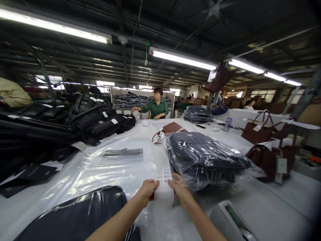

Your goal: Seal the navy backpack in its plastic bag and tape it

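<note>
A white strip of printed labels [165, 176] stretches between my two hands over the table. My left hand [148, 190] is closed on its left edge, thumb on top. Pinching the right edge is my right hand [180, 188], some of its fingers hidden beneath. Just beyond the right hand lies a dark bag in clear plastic [200, 154]. Flat clear plastic bags [122, 172] with a printed panel spread out on the left. Nearer to me, below my left forearm, another dark bag [85, 211] lies under shiny plastic.
Black bags [97, 120] with white tags are heaped at left, near black cards [37, 174]. Brown handbags [263, 154] stand at right. A grey device [233, 219] sits at the lower right. Across the table [150, 129], a person in green [156, 108] faces me; a purple bottle [227, 124] stands farther back.
</note>
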Motion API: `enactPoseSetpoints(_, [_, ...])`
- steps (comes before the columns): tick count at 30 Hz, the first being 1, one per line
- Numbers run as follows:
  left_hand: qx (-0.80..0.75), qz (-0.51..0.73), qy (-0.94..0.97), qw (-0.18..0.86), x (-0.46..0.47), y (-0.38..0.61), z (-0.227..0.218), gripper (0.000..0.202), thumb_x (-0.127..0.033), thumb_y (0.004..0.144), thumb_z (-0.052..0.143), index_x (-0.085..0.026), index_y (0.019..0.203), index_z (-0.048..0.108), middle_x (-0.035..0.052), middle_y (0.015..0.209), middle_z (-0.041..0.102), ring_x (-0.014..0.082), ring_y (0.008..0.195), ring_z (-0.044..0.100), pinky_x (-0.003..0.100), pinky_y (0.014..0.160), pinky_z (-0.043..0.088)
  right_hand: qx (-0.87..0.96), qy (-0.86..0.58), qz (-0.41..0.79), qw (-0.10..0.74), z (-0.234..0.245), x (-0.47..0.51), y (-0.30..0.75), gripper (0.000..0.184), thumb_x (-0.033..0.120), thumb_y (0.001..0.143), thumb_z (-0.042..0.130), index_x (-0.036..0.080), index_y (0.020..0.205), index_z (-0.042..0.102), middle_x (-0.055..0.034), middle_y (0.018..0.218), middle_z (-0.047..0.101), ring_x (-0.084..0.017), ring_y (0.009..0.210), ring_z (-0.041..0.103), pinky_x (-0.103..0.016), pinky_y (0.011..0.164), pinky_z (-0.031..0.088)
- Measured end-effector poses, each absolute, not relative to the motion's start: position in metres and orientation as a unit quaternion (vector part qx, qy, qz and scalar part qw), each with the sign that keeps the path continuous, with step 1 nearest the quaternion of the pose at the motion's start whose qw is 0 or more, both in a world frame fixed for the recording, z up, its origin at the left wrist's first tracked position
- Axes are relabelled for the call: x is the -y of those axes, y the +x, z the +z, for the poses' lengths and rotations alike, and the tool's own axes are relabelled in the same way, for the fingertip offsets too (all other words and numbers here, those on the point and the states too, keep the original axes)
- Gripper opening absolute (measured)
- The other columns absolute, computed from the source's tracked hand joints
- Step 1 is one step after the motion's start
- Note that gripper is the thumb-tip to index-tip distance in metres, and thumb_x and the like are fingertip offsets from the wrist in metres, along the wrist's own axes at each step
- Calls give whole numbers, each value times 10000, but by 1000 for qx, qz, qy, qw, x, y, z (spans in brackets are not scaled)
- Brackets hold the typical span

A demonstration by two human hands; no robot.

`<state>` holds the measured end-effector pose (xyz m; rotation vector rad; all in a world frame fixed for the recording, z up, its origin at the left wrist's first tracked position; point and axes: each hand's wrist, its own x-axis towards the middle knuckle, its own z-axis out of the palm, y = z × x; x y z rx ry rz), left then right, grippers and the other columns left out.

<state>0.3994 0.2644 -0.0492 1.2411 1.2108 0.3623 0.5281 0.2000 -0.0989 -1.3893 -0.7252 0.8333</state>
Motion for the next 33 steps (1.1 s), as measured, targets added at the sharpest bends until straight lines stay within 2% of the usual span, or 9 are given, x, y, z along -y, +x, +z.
enactPoseSetpoints(3, [-523,160,530,649,-244,382,-56,173,-312,853,590,-146,890,557,-87,504,412,70,416,410,204,474,373,305,-595,375,642,-100,-176,524,703,486,591,691,149,1163,460,5,617,621,-227,617,634,-326,597,496])
enactPoseSetpoints(6, [-479,164,527,683,-235,369,-53,616,-371,733,725,-269,1250,407,-60,693,569,93,518,533,228,558,422,290,-570,394,660,-100,-152,523,654,444,563,740,162,1093,478,6,615,637,-208,574,612,-307,573,461])
enactPoseSetpoints(8, [-405,142,524,735,-236,370,-49,863,-366,650,795,-341,1348,289,-33,861,601,98,626,575,243,633,446,281,-542,408,679,-99,-141,525,626,444,555,769,169,1042,489,-2,633,651,-191,571,604,-290,569,441])
enactPoseSetpoints(12, [-327,70,506,795,-242,392,-51,1043,-209,445,876,-220,1355,367,14,864,613,123,698,581,253,674,450,281,-509,425,694,-100,-134,534,619,495,520,800,184,979,526,4,634,647,-174,568,597,-283,574,434])
enactPoseSetpoints(14, [-322,67,509,795,-244,403,-58,1020,-176,416,853,-177,1334,406,27,853,631,133,706,588,260,694,455,300,-515,416,686,-102,-136,537,580,527,520,792,190,935,569,-3,650,645,-185,590,604,-302,591,449])
enactPoseSetpoints(21, [-324,161,634,684,-254,416,-82,596,-95,473,722,-109,1061,619,18,813,644,165,719,570,263,684,432,346,-584,349,646,-114,-151,541,475,565,557,745,181,825,666,-52,729,672,-264,745,640,-365,673,497])
enactPoseSetpoints(25, [-288,193,692,633,-264,421,-86,559,-111,536,649,-125,1092,596,43,946,641,184,790,568,268,695,434,309,-584,342,668,-115,-161,541,523,511,535,771,175,919,657,-82,870,699,-282,835,651,-400,779,502])
enactPoseSetpoints(27, [-253,181,713,629,-270,420,-85,516,-124,559,626,-136,1074,597,27,889,640,164,738,558,252,655,430,291,-574,357,677,-113,-165,541,589,490,513,787,173,986,635,-83,914,701,-267,840,657,-398,799,505])
enactPoseSetpoints(33, [-228,186,761,579,-280,412,-79,512,-177,614,619,-167,1121,546,-10,797,616,141,678,533,232,626,411,323,-595,316,665,-110,-173,544,559,583,521,743,168,886,659,-65,761,695,-228,691,655,-349,654,531])
